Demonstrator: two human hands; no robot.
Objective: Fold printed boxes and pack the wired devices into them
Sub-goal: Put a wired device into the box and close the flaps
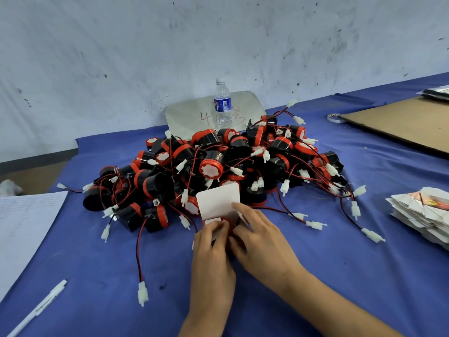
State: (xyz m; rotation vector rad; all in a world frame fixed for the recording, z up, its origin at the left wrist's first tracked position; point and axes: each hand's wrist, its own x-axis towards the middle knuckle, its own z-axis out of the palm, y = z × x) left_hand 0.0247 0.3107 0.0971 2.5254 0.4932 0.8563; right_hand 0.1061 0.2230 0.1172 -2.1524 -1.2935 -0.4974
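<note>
Risk of a trapped lead is the main hazard at this step. The box (218,203) stands on the blue table (315,276) at the near edge of the pile of wired devices (218,161), with loose red-and-black leads lying just beside it. If a stray lead, or the lead of the device (227,218) going in, crosses the opening as the tall white flap comes down, the flap will probably buckle or fail to tuck. A second hazard is dragging: a snagged connector could pull neighbouring units out of the pile when the box is lifted away.

Only a red rim of the device shows between the hands, low in the box mouth (how deep it sits cannot be told).

Left hand (212,242): fingers curled, gripping the near left side of the box, fingertips pressing on a small white flap at the front.

Right hand (258,235): fingers curled round the right side of the box, forefinger reaching up to touch the base of the upright flap, thumb tucked toward the opening. Neither hand is spread flat.

Flat printed boxes (422,215) wait in a stack well to the right.
</note>
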